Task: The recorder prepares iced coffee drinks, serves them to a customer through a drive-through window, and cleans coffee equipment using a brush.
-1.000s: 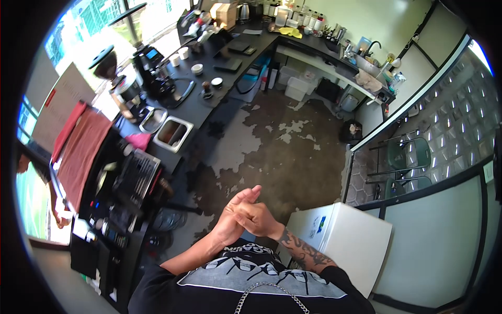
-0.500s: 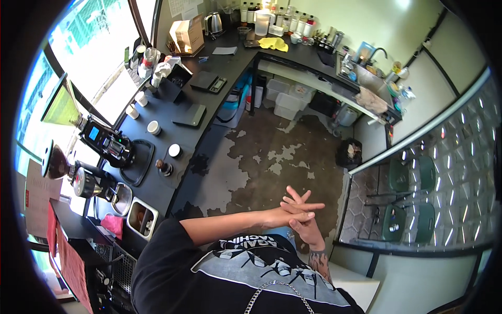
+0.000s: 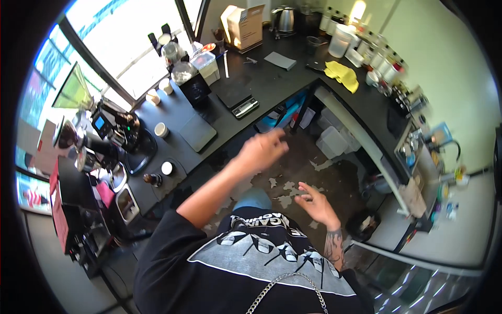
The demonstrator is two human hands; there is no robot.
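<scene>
- Head view: left hand point(image 3: 261, 150) extends near the counter point(image 3: 267, 82) edge, fingers loosely spread, slightly blurred.
- Right hand point(image 3: 318, 208): lower, fingers apart, above the patchy floor point(image 3: 337, 180).
- Scale point(image 3: 245, 107): flat, black, silver front panel; lies on the counter beyond the left hand.
- Slab point(image 3: 197, 132): flat, dark grey, rectangular; beside the scale.

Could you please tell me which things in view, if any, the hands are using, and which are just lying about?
In use:
Left hand: nothing visible in it
Right hand: nothing visible in it

Lying about on the counter:
Yellow cloth
Cardboard box
Silver kettle
Black scale
</scene>
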